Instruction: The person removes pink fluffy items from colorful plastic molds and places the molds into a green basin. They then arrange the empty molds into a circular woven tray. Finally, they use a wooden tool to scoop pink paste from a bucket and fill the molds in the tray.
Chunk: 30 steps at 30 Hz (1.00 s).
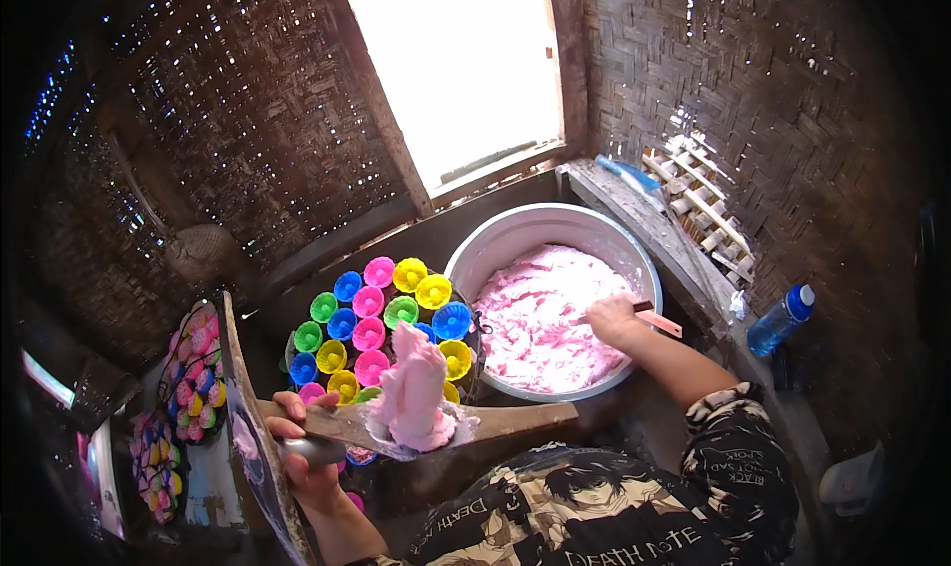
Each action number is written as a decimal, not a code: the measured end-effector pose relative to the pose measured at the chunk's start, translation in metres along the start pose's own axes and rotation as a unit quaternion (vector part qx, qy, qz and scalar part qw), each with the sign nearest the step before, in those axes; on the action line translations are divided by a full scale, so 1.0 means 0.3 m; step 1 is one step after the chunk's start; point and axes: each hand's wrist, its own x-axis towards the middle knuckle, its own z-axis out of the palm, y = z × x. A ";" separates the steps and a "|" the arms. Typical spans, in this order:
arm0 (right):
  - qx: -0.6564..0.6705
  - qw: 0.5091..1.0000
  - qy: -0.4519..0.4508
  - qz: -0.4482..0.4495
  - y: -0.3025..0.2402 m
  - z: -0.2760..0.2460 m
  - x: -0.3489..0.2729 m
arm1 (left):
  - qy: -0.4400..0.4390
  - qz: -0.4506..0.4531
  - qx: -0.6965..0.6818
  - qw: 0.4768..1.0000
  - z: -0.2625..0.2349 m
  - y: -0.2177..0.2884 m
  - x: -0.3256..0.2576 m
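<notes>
My left hand (309, 457) is closed around the end of a wooden paddle (525, 419), which lies level above the cups. A tall lump of pink dough (416, 388) stands on the paddle. A grey, rounded metal piece (313, 451) also shows between these fingers; its kind is unclear. My right hand (612, 320) grips a tool with a flat pink and brown handle (658, 321), over a big light-grey basin (495, 244). Soft pink dough (540, 313) fills much of that basin, and the tool's working end is hidden. Left of the basin sit several fluted cups (369, 302) in pink, yellow, green and blue.
A dark board edge (238, 368) with pink smears rises beside my left hand. Beyond it hang netted bundles of colourful pieces (196, 378). A blue bottle (781, 320) stands on the right ledge, with a pale pitcher (852, 482) nearer. Woven walls surround a bright window (461, 71).
</notes>
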 end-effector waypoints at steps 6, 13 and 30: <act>0.090 0.996 0.007 -0.012 -0.074 0.144 0.117 | -0.005 -0.017 0.082 0.996 0.014 0.017 -0.059; 0.074 0.992 -0.051 -0.088 -0.057 0.137 0.076 | -0.030 -0.031 0.050 0.998 0.090 0.001 -0.014; 0.394 0.907 -0.016 -0.148 0.369 -0.531 -0.239 | -0.074 -0.315 0.262 0.909 0.163 -0.222 0.192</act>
